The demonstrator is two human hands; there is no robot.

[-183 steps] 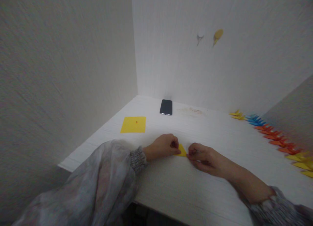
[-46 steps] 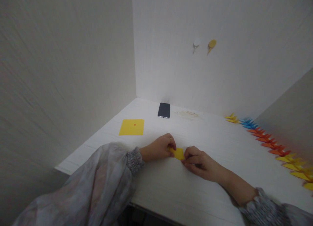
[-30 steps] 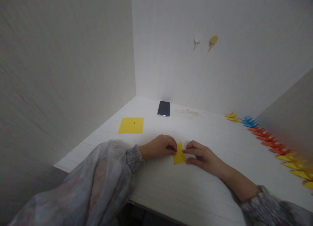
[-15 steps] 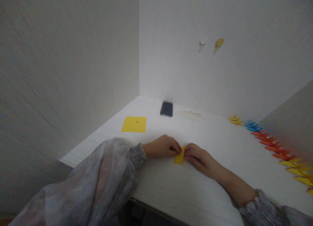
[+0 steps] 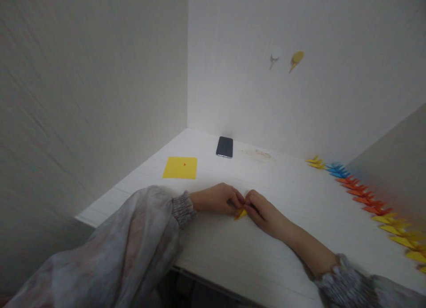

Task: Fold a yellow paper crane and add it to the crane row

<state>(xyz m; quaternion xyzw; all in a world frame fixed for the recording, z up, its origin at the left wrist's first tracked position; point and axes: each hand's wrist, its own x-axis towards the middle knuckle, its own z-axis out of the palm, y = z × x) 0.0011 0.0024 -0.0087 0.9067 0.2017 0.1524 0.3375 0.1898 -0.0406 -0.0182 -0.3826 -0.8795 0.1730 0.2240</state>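
A small piece of folded yellow paper (image 5: 242, 213) is held low over the white table, mostly covered by fingers. My left hand (image 5: 223, 199) pinches it from the left, thumb and forefinger together. From the right, my right hand (image 5: 262, 212) also grips it, and the fingertips of both hands meet at its upper part. Only the lower corner of the paper shows below the fingers. Beyond my left hand lies a flat yellow sheet (image 5: 180, 167) with a small orange dot on it.
A dark phone (image 5: 225, 147) lies near the back wall. Along the right side runs a row of folded paper shapes, with blue (image 5: 338, 169), red (image 5: 363, 194) and yellow (image 5: 401, 231) ones. A white hook (image 5: 275, 55) and a yellow hook (image 5: 297, 57) are on the wall.
My right hand has moved slightly left and closer to my left hand. Less of the yellow paper shows, and its visible part is now a small pointed corner.
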